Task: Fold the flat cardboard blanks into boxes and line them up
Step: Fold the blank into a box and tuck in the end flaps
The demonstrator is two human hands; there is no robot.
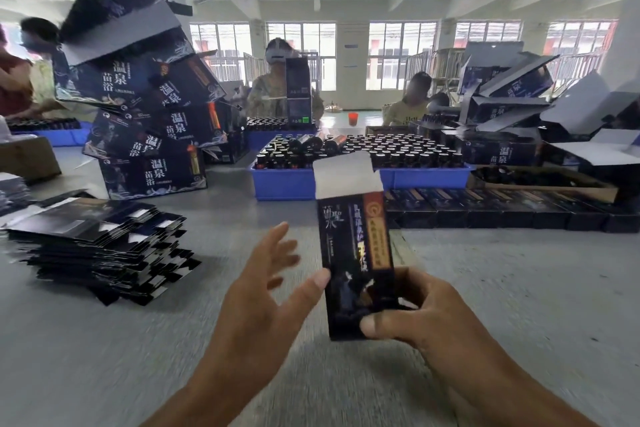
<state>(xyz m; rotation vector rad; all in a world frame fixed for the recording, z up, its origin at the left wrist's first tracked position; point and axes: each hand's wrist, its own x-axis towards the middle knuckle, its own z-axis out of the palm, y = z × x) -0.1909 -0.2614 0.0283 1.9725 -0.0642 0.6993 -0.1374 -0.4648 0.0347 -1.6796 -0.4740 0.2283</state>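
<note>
Nearest, the right hand [419, 315] curls thumb and fingers [384, 324] round the lower end of a dark box [356, 253], held upright above the tabletop [519, 305], its white top flap standing open. The left hand [263, 291] is spread, thumb tip at the box's edge. Flat blanks [100, 243] are stacked toward the left edge. Farther back a row of folded boxes [502, 208] lies before blue trays [284, 184] of bottles.

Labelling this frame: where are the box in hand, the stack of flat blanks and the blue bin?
box [356, 253], head view, dark front panel
stack of flat blanks [100, 246], head view, top sheets
blue bin [284, 184], head view, front wall
</note>
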